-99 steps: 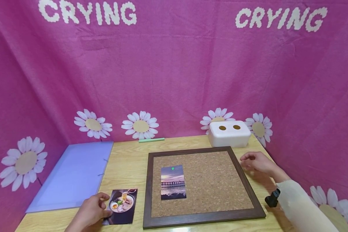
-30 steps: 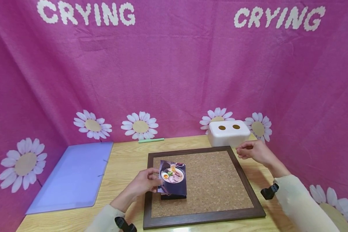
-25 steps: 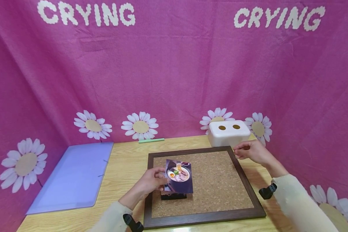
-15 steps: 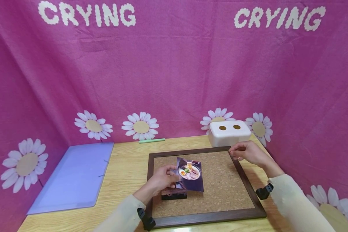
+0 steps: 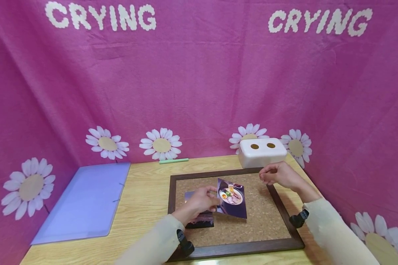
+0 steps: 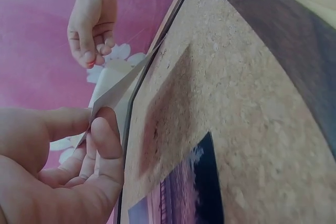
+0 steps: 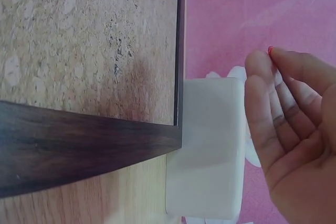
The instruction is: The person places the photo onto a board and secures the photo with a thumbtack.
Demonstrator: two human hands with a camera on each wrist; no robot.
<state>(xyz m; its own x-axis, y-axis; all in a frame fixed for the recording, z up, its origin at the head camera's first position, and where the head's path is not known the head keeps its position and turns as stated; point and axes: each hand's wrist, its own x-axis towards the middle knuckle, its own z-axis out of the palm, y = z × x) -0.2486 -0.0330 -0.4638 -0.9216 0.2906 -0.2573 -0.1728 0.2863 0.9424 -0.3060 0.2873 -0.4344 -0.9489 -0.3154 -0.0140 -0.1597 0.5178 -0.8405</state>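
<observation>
My left hand (image 5: 199,202) pinches the left edge of a photo of a ramen bowl (image 5: 232,202), raised and tilted above the corkboard (image 5: 262,221). In the left wrist view the photo is seen edge-on, its shadow falling on the cork. A sunset pier photo (image 5: 202,221) lies on the board's left part, partly covered by my left hand, which hides its green pin. Over the board's far right corner, my right hand (image 5: 282,176) pinches a tiny red pin (image 7: 270,50) between thumb and index finger; only its red end shows.
A white box with two round holes (image 5: 263,154) stands behind the board's far right corner. A green pen (image 5: 173,161) lies at the table's back edge. To the left is a translucent blue folder (image 5: 83,202). Pink flowered cloth (image 5: 199,81) hangs around the table.
My left hand picked up the ramen photo from the table left of the board and carried it right, past the pier photo. My right hand moved left over the board's far right corner.
</observation>
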